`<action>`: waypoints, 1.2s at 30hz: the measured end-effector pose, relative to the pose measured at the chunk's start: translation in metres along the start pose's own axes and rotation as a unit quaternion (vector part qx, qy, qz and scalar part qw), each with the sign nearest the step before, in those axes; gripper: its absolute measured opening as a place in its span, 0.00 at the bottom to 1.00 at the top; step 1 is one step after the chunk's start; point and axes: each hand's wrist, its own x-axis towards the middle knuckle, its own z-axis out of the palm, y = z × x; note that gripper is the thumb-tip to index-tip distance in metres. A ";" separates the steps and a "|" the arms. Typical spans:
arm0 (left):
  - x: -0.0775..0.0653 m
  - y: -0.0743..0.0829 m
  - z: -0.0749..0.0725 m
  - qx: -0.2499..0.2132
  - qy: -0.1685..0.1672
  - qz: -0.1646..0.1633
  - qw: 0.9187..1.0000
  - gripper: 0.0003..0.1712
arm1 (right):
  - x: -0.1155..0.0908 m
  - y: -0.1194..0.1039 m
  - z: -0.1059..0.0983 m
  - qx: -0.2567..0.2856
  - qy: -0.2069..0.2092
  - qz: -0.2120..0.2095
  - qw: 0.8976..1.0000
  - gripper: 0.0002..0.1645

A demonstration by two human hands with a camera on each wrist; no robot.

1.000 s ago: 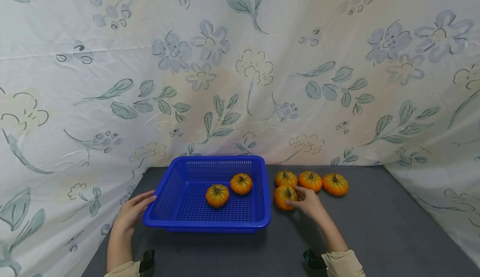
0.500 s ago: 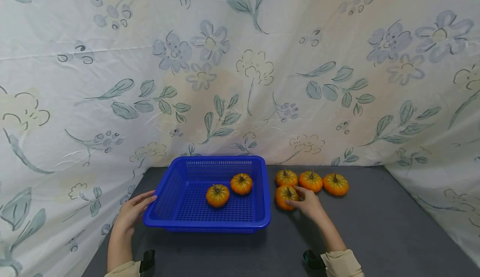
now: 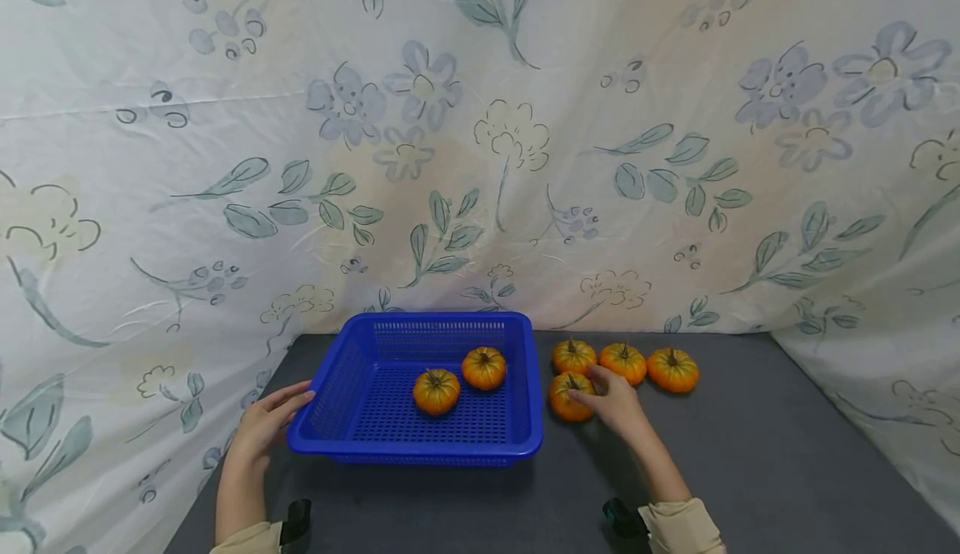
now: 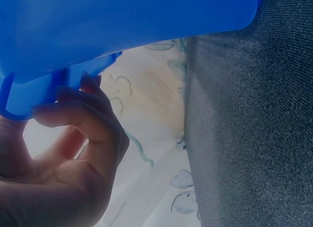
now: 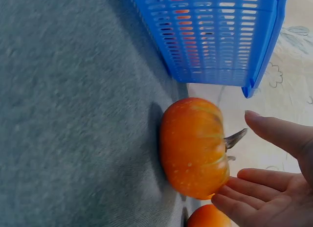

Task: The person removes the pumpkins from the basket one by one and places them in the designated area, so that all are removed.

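A blue plastic basket [image 3: 330,446] stands on the dark table with two small orange pumpkins inside, one near the middle [image 3: 437,391] and one behind it to the right [image 3: 483,368]. My left hand [image 3: 262,425] holds the basket's left rim, its fingers [image 4: 73,114] bent at the edge. Just right of the basket sits another pumpkin [image 5: 193,148], its stem pointing up. My right hand [image 3: 617,404] is at this pumpkin's right side. In the right wrist view the fingertips touch or nearly touch it, while the thumb stands apart from it, near the stem.
Behind the right hand, a row holds three more pumpkins: left [image 3: 574,356], middle [image 3: 623,361] and right [image 3: 672,370]. A floral cloth [image 3: 637,162] hangs behind the dark table [image 3: 765,454] and along its sides.
The right thumb has shifted up and left over the front pumpkin, near its stem. That pumpkin has moved very slightly left. My left hand and the basket have stayed in place.
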 end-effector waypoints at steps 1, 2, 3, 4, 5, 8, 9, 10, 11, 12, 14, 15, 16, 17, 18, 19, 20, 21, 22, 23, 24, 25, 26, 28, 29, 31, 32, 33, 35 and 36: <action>0.000 0.000 0.000 -0.001 0.000 0.000 1.000 0.41 | 0.000 -0.002 0.000 0.004 0.003 0.000 1.000 0.42; 0.000 0.000 0.000 -0.002 0.000 0.000 1.000 0.41 | 0.001 -0.004 0.000 0.009 0.005 -0.001 1.000 0.42; -0.001 0.000 0.000 -0.002 0.001 0.001 1.000 0.41 | 0.001 -0.006 0.001 0.012 0.007 -0.003 1.000 0.42; -0.001 0.000 0.000 -0.003 0.001 0.001 1.000 0.41 | 0.002 -0.008 0.001 0.018 0.007 -0.006 1.000 0.42; -0.001 0.000 0.000 -0.004 0.002 0.001 1.000 0.42 | 0.002 -0.010 0.001 0.024 0.007 -0.009 1.000 0.41; -0.001 0.000 0.001 -0.004 0.002 0.001 1.000 0.42 | 0.004 -0.016 0.002 0.045 0.007 -0.016 0.999 0.40; -0.001 0.000 0.001 -0.002 0.001 0.002 1.000 0.42 | 0.005 -0.019 0.003 0.052 0.008 -0.018 0.998 0.40; -0.001 0.000 0.001 -0.001 0.001 0.002 1.000 0.42 | 0.006 -0.021 0.004 0.058 0.008 -0.020 0.998 0.41; 0.000 0.000 0.001 0.002 0.000 0.003 1.000 0.42 | 0.007 -0.023 0.005 0.064 0.010 -0.020 0.998 0.41; 0.000 0.000 0.001 0.004 -0.001 0.004 1.000 0.42 | 0.008 -0.026 0.006 0.069 0.012 -0.021 0.997 0.41; 0.000 -0.001 0.001 0.009 -0.002 0.005 1.000 0.42 | 0.010 -0.031 0.009 0.074 0.015 -0.024 0.997 0.41; 0.000 -0.001 0.001 0.010 -0.002 0.005 1.000 0.42 | 0.010 -0.034 0.011 0.076 0.017 -0.027 0.997 0.41; 0.000 -0.001 0.001 0.011 -0.002 0.005 1.000 0.42 | 0.011 -0.037 0.013 0.078 0.018 -0.028 0.996 0.41; 0.000 -0.001 0.001 0.012 -0.002 0.004 1.000 0.42 | 0.011 -0.039 0.016 0.080 0.019 -0.030 0.996 0.40; 0.000 -0.001 0.000 0.012 -0.002 0.004 1.000 0.42 | 0.012 -0.042 0.018 0.081 0.020 -0.032 0.996 0.40; 0.000 -0.001 0.000 0.012 -0.002 0.003 1.000 0.41 | 0.012 -0.044 0.021 0.082 0.020 -0.034 0.996 0.40; 0.000 -0.001 0.000 0.011 -0.002 0.003 1.000 0.41 | 0.013 -0.047 0.023 0.085 0.020 -0.036 0.995 0.39; -0.001 -0.001 0.000 0.011 -0.003 0.003 1.000 0.41 | 0.013 -0.049 0.025 0.090 0.020 -0.039 0.995 0.39; -0.001 -0.001 0.000 0.009 -0.004 0.002 1.000 0.41 | 0.013 -0.051 0.028 0.095 0.020 -0.042 0.994 0.39; -0.001 -0.001 0.000 0.007 -0.005 0.002 1.000 0.41 | 0.013 -0.054 0.030 0.099 0.020 -0.046 0.994 0.39; -0.001 -0.001 0.000 0.004 -0.005 0.001 1.000 0.41 | 0.013 -0.056 0.031 0.105 0.019 -0.049 0.993 0.39; -0.001 -0.001 0.000 0.002 -0.006 0.001 1.000 0.41 | 0.013 -0.058 0.033 0.110 0.019 -0.052 0.992 0.39; -0.001 -0.001 0.000 0.000 -0.006 0.000 1.000 0.40 | 0.013 -0.061 0.035 0.115 0.017 -0.054 0.992 0.39; -0.001 -0.001 0.000 -0.002 -0.007 0.000 1.000 0.40 | 0.013 -0.065 0.037 0.124 0.012 -0.061 0.990 0.38; -0.001 0.000 0.000 -0.001 -0.008 0.000 1.000 0.40 | 0.013 -0.068 0.038 0.127 0.009 -0.064 0.990 0.38; -0.001 0.000 0.000 -0.001 -0.009 0.000 1.000 0.40 | 0.012 -0.072 0.040 0.133 0.003 -0.070 0.989 0.39; -0.001 0.000 0.000 -0.001 -0.010 0.000 1.000 0.40 | 0.011 -0.075 0.041 0.132 0.001 -0.075 0.988 0.39; -0.001 0.000 0.000 -0.002 -0.010 0.000 1.000 0.40 | 0.011 -0.077 0.042 0.134 0.000 -0.077 0.988 0.39; -0.001 -0.001 -0.001 -0.005 -0.011 0.001 1.000 0.40 | 0.010 -0.082 0.044 0.135 0.002 -0.079 0.988 0.39; -0.001 -0.001 -0.001 -0.007 -0.010 0.001 1.000 0.39 | 0.010 -0.084 0.045 0.135 0.003 -0.081 0.988 0.39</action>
